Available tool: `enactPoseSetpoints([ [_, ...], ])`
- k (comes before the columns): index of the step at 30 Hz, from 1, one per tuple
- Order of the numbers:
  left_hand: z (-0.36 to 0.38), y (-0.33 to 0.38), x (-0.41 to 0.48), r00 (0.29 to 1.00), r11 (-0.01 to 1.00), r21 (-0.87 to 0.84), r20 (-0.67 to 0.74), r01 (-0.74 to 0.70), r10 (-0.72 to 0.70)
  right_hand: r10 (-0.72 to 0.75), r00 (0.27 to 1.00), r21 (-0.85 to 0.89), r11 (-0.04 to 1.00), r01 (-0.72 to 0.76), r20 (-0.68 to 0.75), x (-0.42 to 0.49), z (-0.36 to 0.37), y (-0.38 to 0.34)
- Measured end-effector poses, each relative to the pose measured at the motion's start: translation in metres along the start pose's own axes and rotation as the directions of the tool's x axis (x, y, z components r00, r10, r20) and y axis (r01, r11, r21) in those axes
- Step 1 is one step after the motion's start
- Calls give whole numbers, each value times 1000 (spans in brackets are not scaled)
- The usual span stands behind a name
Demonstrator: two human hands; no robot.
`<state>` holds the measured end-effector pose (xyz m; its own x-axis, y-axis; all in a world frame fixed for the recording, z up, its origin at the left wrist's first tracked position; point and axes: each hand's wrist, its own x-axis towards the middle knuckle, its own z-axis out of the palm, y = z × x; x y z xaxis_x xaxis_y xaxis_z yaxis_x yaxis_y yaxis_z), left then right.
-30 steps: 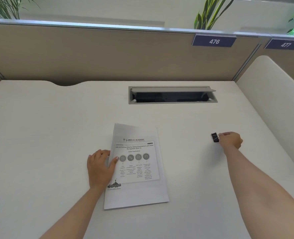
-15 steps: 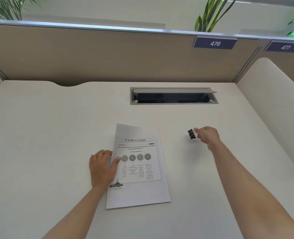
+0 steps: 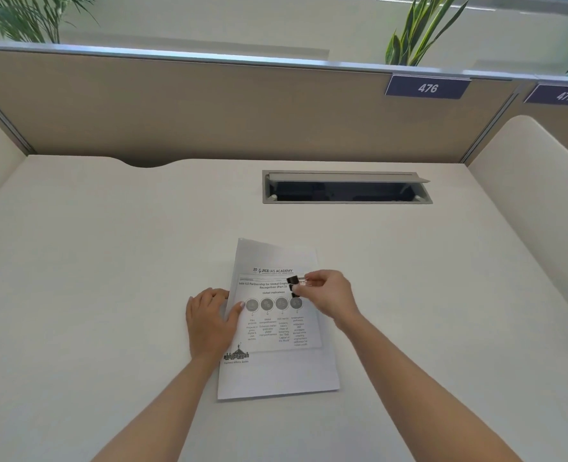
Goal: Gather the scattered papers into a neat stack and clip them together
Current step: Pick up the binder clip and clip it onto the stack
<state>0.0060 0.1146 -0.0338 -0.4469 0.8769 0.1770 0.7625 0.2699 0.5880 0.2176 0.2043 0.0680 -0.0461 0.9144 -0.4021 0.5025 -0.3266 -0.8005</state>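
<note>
Small black binder clip held over a squared-up stack of white printed papers on a smooth cream desk.

The right hand pinches the clip's thin wire handles between thumb and fingertips, the clip above the upper right part of the stack's top sheet; whether it touches the paper cannot be told. The left hand lies flat and relaxed at the stack's left edge, thumb pressing on the sheet, fingers on the desk just beside it. The top sheet carries dark text and four grey round icons. Beyond the stack, well apart, a grey metal rectangular cable slot is sunk into the desk with its flap raised.
</note>
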Motion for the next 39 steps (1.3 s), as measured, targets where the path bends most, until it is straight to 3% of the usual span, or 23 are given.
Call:
enactPoseSetpoints([
  [9,0,2,0,999,999,9,-30,42,-41,-319,948,-347,887,305,17,-21,43,12],
  [12,-1,2,1,998,998,6,-22,54,-54,-345,939,-165,926,340,-4,-23,52,20],
  [16,-2,3,2,998,998,3,-14,58,-57,-186,977,236,950,206,-103,-25,58,31],
  [19,-2,2,2,998,998,-1,-9,60,-60,-123,981,365,915,171,-153,-24,60,39],
  [28,-2,5,4,996,996,-1,11,89,-89,-64,978,480,864,155,-200,-15,64,51],
  [35,-13,16,36,964,977,-28,169,213,-205,-67,977,477,864,158,-202,-12,66,54],
  [39,-20,31,71,942,945,-170,237,280,-237,-65,977,474,866,158,-205,-12,64,55],
])
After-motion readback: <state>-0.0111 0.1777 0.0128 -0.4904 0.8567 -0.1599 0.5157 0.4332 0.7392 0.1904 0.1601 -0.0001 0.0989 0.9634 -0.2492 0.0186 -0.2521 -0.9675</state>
